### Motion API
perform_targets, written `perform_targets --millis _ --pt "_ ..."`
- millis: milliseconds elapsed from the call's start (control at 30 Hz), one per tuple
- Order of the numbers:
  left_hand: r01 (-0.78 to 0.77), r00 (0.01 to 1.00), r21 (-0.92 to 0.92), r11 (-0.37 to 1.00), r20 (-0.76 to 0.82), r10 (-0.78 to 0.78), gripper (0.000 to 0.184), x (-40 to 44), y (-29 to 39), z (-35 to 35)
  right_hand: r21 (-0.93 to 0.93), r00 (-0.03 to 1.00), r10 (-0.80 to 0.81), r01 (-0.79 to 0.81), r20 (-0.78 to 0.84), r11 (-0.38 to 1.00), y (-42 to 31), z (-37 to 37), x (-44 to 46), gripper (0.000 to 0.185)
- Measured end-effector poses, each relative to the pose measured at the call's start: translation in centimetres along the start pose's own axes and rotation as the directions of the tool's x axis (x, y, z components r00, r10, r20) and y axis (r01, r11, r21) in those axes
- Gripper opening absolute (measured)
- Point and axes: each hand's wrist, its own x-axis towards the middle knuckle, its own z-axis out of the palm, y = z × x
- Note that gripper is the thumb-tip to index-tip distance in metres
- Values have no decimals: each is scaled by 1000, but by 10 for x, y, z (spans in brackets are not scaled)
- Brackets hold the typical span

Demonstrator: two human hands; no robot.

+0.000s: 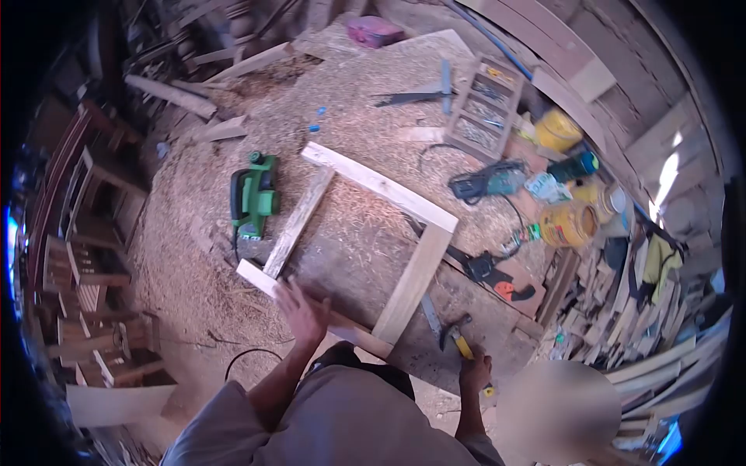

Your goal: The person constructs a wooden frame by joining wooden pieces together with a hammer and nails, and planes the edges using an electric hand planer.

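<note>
A rectangular wooden frame (381, 185) of pale boards lies on the work surface in front of me. My left hand (305, 312) rests on its near rail, fingers spread and stretched out. A hammer (460, 343) with a dark head and yellow-and-black handle is in my right hand (475, 371), its fingers wrapped round the grip. The hammer head sits low over the surface, to the right of the frame's near corner; whether it touches I cannot tell. Just beyond it lies a flat metal strip (430, 314).
A green power planer (255, 198) stands left of the frame amid wood shavings. To the right are a corded grinder (489, 182), a handsaw (513, 290) with an orange-and-black handle, and yellow containers (567, 224). Farther back lies a compartment box (483, 109) of small hardware. Offcuts (598, 295) pile up at right.
</note>
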Motion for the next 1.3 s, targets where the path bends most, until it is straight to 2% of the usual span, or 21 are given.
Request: perform_targets --millis 100,200,267,333,367,400,433,500,600,700,733,800,833,867,900,933,1000,1033,1133,1233,1300 --pt "278 951 -139 950 -102 -293 124 -35 -52 20 102 973 -190 204 -132 974 -35 -7 31 69" --pt "664 738 -501 555 324 -592 129 -44 -56 35 66 802 -523 561 -288 825 -121 -15 101 77" --pt "812 577 -553 186 719 -387 125 -43 -46 42 233 803 -535 591 -263 772 -203 -35 146 82" --pt "841 537 -540 22 830 -153 100 -48 -37 56 55 764 -606 630 -221 774 -258 -24 197 87" --pt "865 460 -501 21 777 -430 85 -32 6 43 -9 734 -637 654 -234 757 -273 -4 227 92" --pt "809 520 -588 -13 725 -452 82 -37 -18 112 -106 797 -600 592 -68 799 -289 23 267 91" --pt "742 576 -669 -42 669 -470 78 -43 -42 178 -72 745 -653 650 -133 756 -302 28 276 92" --pt "750 544 -660 35 587 -600 75 -32 -23 145 71 714 -686 698 -140 712 -314 50 316 90" --pt "729 553 -661 176 417 -722 62 -31 -16 118 -147 855 -518 512 -4 847 -344 -1 281 75" --pt "722 515 -690 48 490 -703 48 -27 -15 89 -155 809 -588 580 -5 800 -330 -37 246 69" --pt "722 486 -684 -105 608 -628 29 -29 -32 108 -92 805 -593 591 3 802 -316 -41 243 67" --pt "712 565 -681 -170 700 -437 15 -49 -67 85 -2 795 -595 599 -114 801 -282 -51 214 60" --pt "729 461 -650 -216 698 -548 8 -46 -57 77 25 800 -588 595 -117 804 -266 -58 199 58" --pt "753 418 -600 -271 754 -507 18 -41 -85 119 51 808 -577 586 -122 809 -250 -70 179 56" --pt "796 402 -581 -169 717 -569 19 -53 -58 57 63 810 -557 575 -183 816 -234 -78 155 51" --pt "712 574 -701 36 552 -605 23 -65 -58 43 109 848 -504 524 -163 845 -213 -77 144 51" --pt "779 560 -596 195 521 -644 24 -69 -73 38 131 839 -465 514 -282 848 -164 -66 119 49" --pt "782 562 -582 223 505 -655 29 -78 -34 -13 146 802 -463 546 -378 825 -139 -52 111 49" --pt "704 686 -576 415 402 -606 39 -89 -29 -35 428 955 -239 293 -177 855 -87 -49 64 46" --pt "482 864 -624 615 221 -453 43 -90 -5 -74 552 972 -177 233 -154 801 -37 -19 32 51" --pt "354 934 -606 712 190 -303 51 -83 32 -131 766 978 -201 168 -51 621 -23 16 15 54"
